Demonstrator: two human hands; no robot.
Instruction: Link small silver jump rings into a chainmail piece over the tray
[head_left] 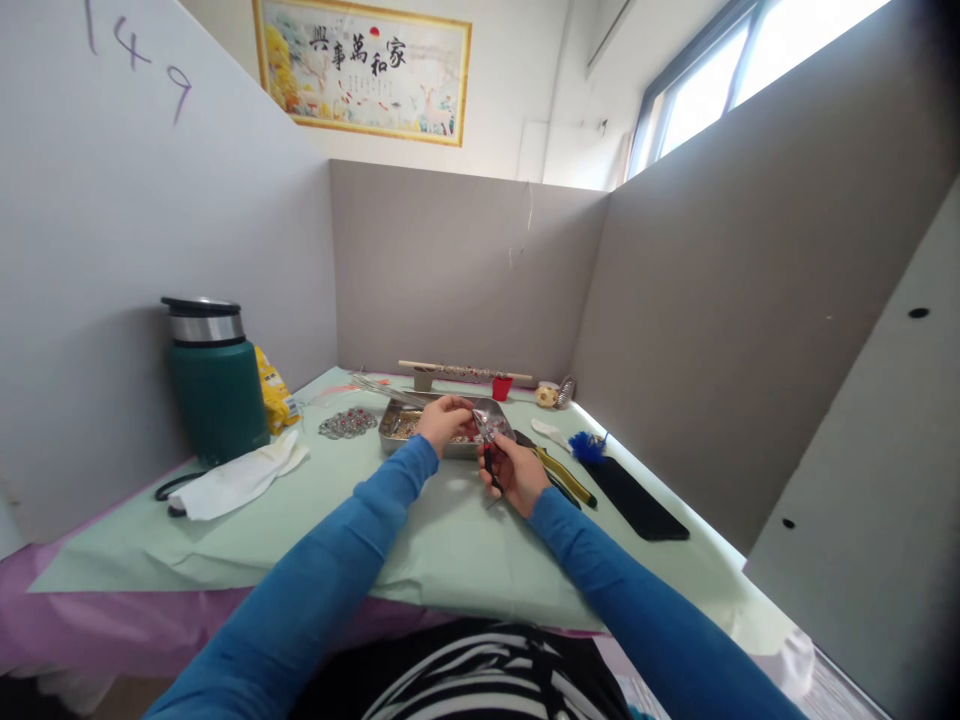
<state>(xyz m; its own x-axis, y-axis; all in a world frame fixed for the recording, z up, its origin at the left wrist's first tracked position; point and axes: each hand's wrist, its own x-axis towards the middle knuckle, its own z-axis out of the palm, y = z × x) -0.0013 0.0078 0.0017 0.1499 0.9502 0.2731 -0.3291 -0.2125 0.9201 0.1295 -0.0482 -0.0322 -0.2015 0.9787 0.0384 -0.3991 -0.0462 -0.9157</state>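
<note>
My right hand is closed around small dark-handled pliers, their metal jaws pointing up and left. Just left of the jaws, my left hand has its fingers pinched together over the tray; whatever they hold is too small to make out. Behind both hands lies a metal tray of small beads, partly hidden by them. Larger yellow-handled pliers lie right of my right hand. A heap of beaded metal pieces rests left of the tray.
A green bottle and a white cloth stand and lie at left, near a yellow packet. Behind the tray, a beaded stick spans two small cups. A black phone-like slab and blue tassel lie at right. Partitions enclose the table.
</note>
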